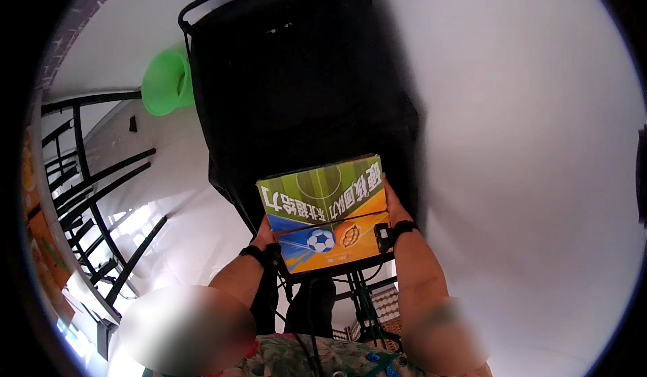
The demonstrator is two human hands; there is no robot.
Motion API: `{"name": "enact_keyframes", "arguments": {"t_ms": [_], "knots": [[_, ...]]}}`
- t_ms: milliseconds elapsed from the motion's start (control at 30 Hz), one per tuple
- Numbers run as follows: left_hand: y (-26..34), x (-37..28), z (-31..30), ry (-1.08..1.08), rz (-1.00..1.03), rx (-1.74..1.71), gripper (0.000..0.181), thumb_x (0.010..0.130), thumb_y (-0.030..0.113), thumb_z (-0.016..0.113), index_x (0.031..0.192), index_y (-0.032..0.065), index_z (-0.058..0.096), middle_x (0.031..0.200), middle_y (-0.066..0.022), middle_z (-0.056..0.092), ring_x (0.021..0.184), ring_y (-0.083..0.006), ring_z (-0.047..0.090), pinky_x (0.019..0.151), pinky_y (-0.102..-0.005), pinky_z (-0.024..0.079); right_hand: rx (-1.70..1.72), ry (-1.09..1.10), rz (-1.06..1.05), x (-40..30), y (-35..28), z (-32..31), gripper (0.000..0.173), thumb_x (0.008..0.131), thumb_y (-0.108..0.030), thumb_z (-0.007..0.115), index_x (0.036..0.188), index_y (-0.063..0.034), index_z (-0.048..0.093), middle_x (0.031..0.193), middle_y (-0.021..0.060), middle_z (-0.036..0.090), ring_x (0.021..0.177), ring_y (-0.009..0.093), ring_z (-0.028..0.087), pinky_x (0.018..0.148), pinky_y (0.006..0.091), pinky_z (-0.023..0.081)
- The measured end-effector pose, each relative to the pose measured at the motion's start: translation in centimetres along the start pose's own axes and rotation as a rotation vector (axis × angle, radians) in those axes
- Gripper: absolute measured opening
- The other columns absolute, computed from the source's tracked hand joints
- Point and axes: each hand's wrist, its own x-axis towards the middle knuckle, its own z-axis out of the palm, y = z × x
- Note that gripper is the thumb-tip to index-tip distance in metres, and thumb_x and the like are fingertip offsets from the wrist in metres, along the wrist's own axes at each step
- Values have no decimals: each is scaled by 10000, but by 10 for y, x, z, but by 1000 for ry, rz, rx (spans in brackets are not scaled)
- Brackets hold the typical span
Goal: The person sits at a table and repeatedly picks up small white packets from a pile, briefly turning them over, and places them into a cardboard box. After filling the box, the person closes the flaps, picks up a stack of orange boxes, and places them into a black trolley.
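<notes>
A printed cardboard box point(323, 215) with a green pitch pattern, a blue-and-white football, an orange area and large lettering lies between my two hands. My left hand point(264, 234) presses against the box's left side, and my right hand point(395, 202) is on its right side. Most of the fingers are hidden behind the box. Both wrists wear black straps with small devices, and cables hang near them. Just beyond the box is a large black fabric-covered surface point(303, 84); whether the box rests on it cannot be told.
A green plastic bucket point(164, 84) is beside the black surface, at the upper left. Black metal racks or frames point(91, 190) stand on the left. A pale wall point(515, 149) rises on the right. Below the box are black stand legs point(361, 301).
</notes>
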Motion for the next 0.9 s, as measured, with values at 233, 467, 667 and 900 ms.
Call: {"name": "enact_keyframes", "arguments": {"t_ms": [233,467,667,900], "knots": [[-9,31,-30,-8,40,-3,477,898,432,413,1250,114,467,1250,-89,500,1104,-295,488,925,-448,404,-66,65,24,11,-7,9,704,823,-604,449,1297,-85,430,1275,94,473,1082,268,487,875,379,407],[-31,37,-59,250,27,-102,458,903,422,407,1242,121,475,1235,-86,509,1088,-299,495,883,-453,439,-93,111,40,8,5,3,715,825,-607,440,1312,-84,406,1284,90,463,1095,267,476,892,379,392],[-22,45,-50,290,-42,-38,489,895,466,395,1246,134,471,1251,-82,492,1081,-294,500,844,-453,462,-118,122,65,19,-3,6,728,826,-613,429,1324,-85,386,1297,90,449,1113,266,461,910,379,377],[-42,76,-92,246,73,111,494,888,464,419,1259,139,452,1231,-79,497,1090,-285,490,826,-446,472,-134,137,61,34,-11,5,743,826,-621,416,1338,-86,362,1311,89,434,1134,266,444,931,379,359]]}}
